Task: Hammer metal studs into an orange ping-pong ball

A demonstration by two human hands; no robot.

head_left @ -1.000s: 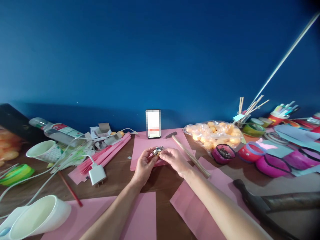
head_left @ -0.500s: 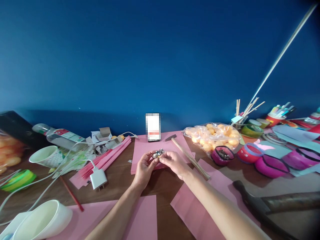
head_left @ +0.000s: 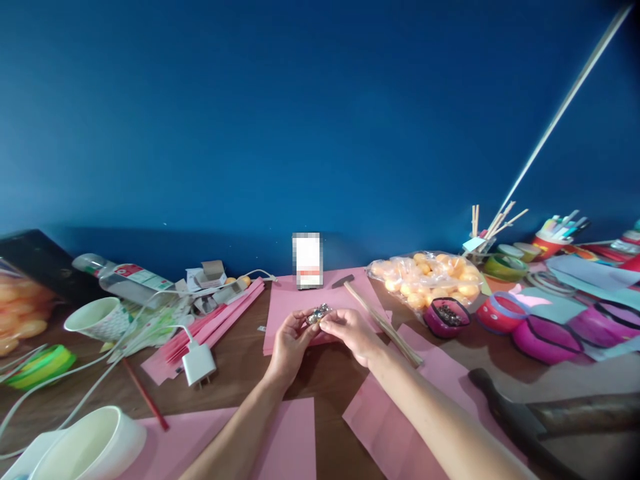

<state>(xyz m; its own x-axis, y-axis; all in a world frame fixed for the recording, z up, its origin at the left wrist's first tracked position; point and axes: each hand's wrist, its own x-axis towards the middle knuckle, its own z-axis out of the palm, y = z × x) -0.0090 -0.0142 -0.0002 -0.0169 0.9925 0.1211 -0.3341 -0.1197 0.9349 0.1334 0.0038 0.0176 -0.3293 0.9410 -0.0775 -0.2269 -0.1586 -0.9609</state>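
Observation:
My left hand and my right hand meet over the middle of a wooden table. Together their fingertips pinch a small shiny silver object, which looks like a cluster of little metal beads or bells. Both hands hover just above a pink paper sheet. A small hammer with a wooden handle lies just right of my right hand. A phone stands propped against the blue wall beyond the hands.
A bag of orange balls and pink and red tape rolls sit to the right. A charger, pink paper strips, a bottle and white cups lie left. A large dark hammer rests near right.
The view has tilted up a little, so everything sits slightly lower in the picture. My hands stay together on the shiny object, with only small finger movements.

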